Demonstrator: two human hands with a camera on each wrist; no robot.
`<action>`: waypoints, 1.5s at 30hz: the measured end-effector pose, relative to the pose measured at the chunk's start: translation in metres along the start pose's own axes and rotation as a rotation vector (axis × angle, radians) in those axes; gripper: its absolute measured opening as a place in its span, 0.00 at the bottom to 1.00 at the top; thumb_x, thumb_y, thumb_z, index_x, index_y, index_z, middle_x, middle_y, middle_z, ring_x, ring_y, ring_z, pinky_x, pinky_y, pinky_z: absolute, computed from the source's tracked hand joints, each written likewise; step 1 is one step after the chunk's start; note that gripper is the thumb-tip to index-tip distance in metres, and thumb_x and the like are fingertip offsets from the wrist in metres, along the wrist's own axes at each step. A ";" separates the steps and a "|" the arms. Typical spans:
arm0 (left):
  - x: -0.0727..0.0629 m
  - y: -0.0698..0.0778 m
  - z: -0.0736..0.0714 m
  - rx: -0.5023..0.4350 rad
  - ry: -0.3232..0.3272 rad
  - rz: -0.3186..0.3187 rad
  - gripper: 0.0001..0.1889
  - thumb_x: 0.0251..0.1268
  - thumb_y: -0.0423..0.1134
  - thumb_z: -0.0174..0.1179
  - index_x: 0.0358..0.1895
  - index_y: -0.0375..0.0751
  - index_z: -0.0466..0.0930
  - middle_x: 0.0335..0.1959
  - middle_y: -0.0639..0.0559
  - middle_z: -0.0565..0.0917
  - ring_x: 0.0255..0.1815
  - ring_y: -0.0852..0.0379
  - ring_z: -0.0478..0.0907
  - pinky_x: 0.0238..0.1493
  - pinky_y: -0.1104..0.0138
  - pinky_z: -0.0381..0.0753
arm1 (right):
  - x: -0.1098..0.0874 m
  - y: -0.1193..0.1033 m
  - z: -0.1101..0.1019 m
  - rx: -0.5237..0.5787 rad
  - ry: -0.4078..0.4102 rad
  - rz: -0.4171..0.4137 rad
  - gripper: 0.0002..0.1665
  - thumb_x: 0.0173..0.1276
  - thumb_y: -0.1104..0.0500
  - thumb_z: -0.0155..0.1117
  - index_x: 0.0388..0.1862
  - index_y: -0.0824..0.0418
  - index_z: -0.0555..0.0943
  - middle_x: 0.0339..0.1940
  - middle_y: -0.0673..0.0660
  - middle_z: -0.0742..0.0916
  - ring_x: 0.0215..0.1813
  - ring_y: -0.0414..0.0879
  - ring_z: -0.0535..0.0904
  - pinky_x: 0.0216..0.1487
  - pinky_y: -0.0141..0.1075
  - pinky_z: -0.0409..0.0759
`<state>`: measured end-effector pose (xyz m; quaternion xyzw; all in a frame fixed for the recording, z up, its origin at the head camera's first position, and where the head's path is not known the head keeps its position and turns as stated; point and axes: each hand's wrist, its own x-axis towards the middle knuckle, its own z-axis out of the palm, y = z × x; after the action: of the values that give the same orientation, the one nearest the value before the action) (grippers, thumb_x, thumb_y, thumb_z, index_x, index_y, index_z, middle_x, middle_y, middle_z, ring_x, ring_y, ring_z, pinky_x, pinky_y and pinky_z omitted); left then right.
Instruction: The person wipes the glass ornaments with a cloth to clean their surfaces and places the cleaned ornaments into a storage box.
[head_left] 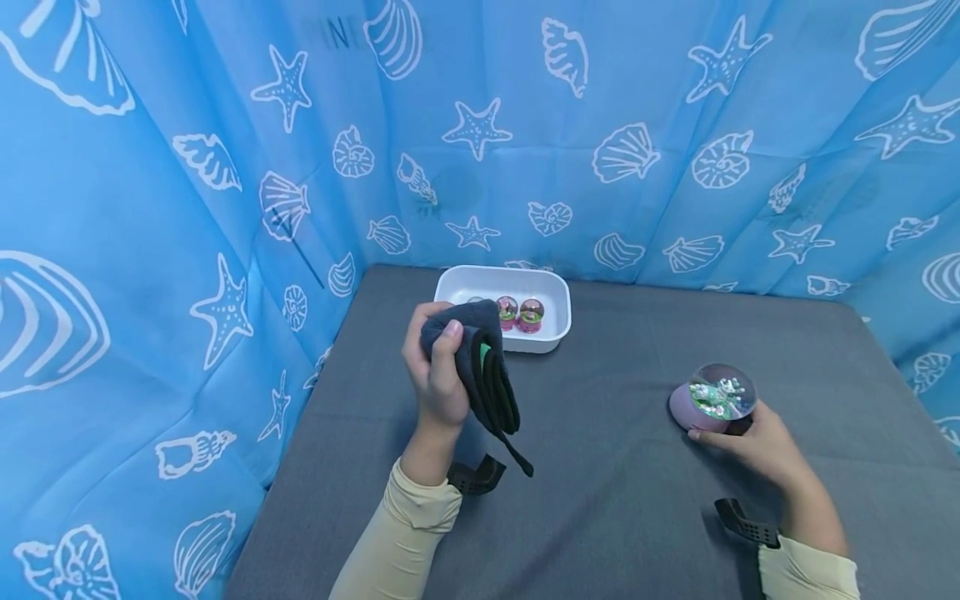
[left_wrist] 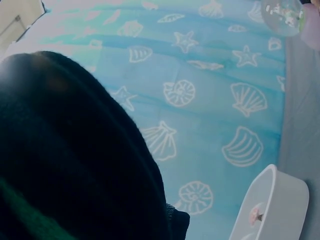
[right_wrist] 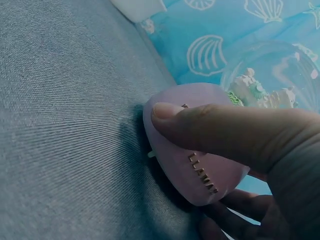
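A dark folded cloth (head_left: 487,375) with a green patch and a hanging loop is gripped in my left hand (head_left: 438,375), raised above the table. That cloth (left_wrist: 75,140) fills much of the left wrist view. On the right, my right hand (head_left: 765,442) holds a large snow globe (head_left: 716,400) by its pink-purple base, the globe tilted. In the right wrist view the thumb presses the base (right_wrist: 200,145), which bears raised gold letters. Small white figures and green show inside its clear dome (right_wrist: 270,75).
A white tray (head_left: 555,333) stands at the back of the grey table (head_left: 600,500), holding small snow globes (head_left: 531,315) with pink bases; the cloth hides part of it. Blue curtains (head_left: 510,183) with shell prints hang behind and at the sides. Each wrist wears a black strap mount (head_left: 746,525).
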<state>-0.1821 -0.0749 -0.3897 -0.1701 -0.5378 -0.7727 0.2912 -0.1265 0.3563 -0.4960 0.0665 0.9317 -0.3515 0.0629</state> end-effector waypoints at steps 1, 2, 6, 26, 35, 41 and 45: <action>0.000 0.000 0.000 -0.002 -0.001 0.000 0.21 0.69 0.43 0.51 0.45 0.21 0.73 0.33 0.52 0.78 0.29 0.56 0.77 0.30 0.68 0.81 | 0.001 0.000 0.000 0.011 -0.006 0.003 0.61 0.65 0.46 0.80 0.80 0.76 0.57 0.71 0.82 0.73 0.69 0.77 0.72 0.58 0.63 0.78; 0.000 0.000 0.000 -0.004 -0.003 0.000 0.21 0.69 0.43 0.51 0.45 0.21 0.73 0.33 0.52 0.78 0.29 0.56 0.77 0.30 0.68 0.81 | 0.001 0.000 0.001 0.022 -0.012 0.005 0.61 0.65 0.46 0.80 0.80 0.76 0.56 0.72 0.82 0.73 0.70 0.77 0.71 0.60 0.65 0.76; 0.000 0.000 0.000 -0.007 -0.002 0.000 0.20 0.69 0.42 0.51 0.45 0.21 0.73 0.34 0.52 0.79 0.30 0.56 0.77 0.30 0.68 0.81 | 0.005 0.002 0.002 0.049 -0.031 0.021 0.61 0.65 0.46 0.80 0.80 0.77 0.55 0.73 0.83 0.71 0.72 0.78 0.69 0.63 0.69 0.72; -0.001 -0.001 0.001 -0.018 -0.010 -0.017 0.21 0.70 0.42 0.51 0.46 0.20 0.71 0.35 0.52 0.78 0.31 0.56 0.77 0.30 0.69 0.81 | 0.006 0.006 0.021 0.024 0.205 -0.052 0.53 0.57 0.46 0.86 0.73 0.70 0.72 0.64 0.74 0.83 0.59 0.42 0.76 0.47 0.32 0.70; -0.001 -0.003 0.001 -0.026 -0.014 -0.027 0.21 0.70 0.42 0.51 0.46 0.19 0.71 0.35 0.52 0.78 0.31 0.57 0.77 0.31 0.69 0.81 | 0.005 -0.008 0.025 0.041 0.331 -0.056 0.42 0.55 0.47 0.87 0.63 0.66 0.81 0.57 0.68 0.87 0.47 0.21 0.68 0.44 0.26 0.69; -0.001 -0.003 0.002 -0.023 -0.014 -0.038 0.22 0.70 0.42 0.51 0.46 0.20 0.71 0.34 0.52 0.78 0.30 0.57 0.77 0.30 0.69 0.81 | 0.002 -0.022 0.021 0.131 0.393 -0.085 0.38 0.58 0.56 0.84 0.64 0.70 0.80 0.52 0.56 0.87 0.43 0.22 0.71 0.40 0.17 0.71; -0.002 -0.003 0.003 -0.014 -0.023 -0.039 0.22 0.70 0.43 0.51 0.47 0.20 0.71 0.34 0.52 0.79 0.30 0.57 0.77 0.31 0.69 0.81 | -0.001 -0.030 0.019 0.170 0.450 -0.096 0.41 0.57 0.59 0.84 0.68 0.65 0.78 0.48 0.32 0.76 0.44 0.23 0.72 0.40 0.15 0.72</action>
<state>-0.1831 -0.0711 -0.3922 -0.1704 -0.5389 -0.7799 0.2689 -0.1297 0.3213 -0.4903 0.1039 0.8915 -0.4075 -0.1686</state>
